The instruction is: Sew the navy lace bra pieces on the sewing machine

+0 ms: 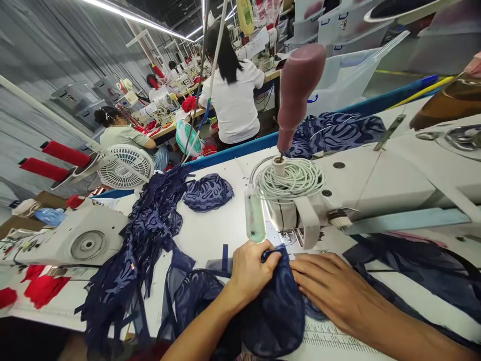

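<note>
A navy lace fabric piece [280, 306] lies on the white sewing table just in front of the sewing machine's presser foot [295, 236]. My left hand [250, 268] pinches the top edge of this piece between thumb and fingers. Flat beside its right edge rests my right hand [330, 286], fingers stretched out toward the fabric. The lower part of the piece hangs toward me. More sheer navy fabric [197, 296] is bunched to the left of my left forearm.
A heap of navy lace pieces [150, 225] runs down the left, beside a separate lace cup [208, 192]. A screwdriver [300, 85] stands upright in coiled cord [291, 179] on the machine head. Behind the table, a person in white [236, 100] sits at another station.
</note>
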Demonstrator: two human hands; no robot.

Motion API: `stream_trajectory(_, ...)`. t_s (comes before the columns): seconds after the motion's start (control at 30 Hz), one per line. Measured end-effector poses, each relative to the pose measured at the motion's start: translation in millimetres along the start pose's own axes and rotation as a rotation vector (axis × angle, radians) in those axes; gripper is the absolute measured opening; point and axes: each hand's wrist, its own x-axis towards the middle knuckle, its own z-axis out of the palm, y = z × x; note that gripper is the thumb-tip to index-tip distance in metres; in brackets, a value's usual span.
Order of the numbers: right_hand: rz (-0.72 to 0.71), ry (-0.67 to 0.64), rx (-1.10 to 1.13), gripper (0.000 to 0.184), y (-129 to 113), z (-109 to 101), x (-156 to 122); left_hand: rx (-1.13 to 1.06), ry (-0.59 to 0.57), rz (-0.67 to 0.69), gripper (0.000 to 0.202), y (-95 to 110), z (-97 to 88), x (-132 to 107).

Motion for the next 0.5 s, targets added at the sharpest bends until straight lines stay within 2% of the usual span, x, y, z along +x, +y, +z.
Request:
stream_trajectory(0.23,-0.016,-0.073,-0.017,0.031,5,-7,2,0.024,-0.019,-0.080,0.010,3,3.3,14)
stream_trajectory(0.5,0.004,-0.062,0.008,0.032,2,-7,2,0.030,-0.042,-0.164,0.010,5,0.4,16)
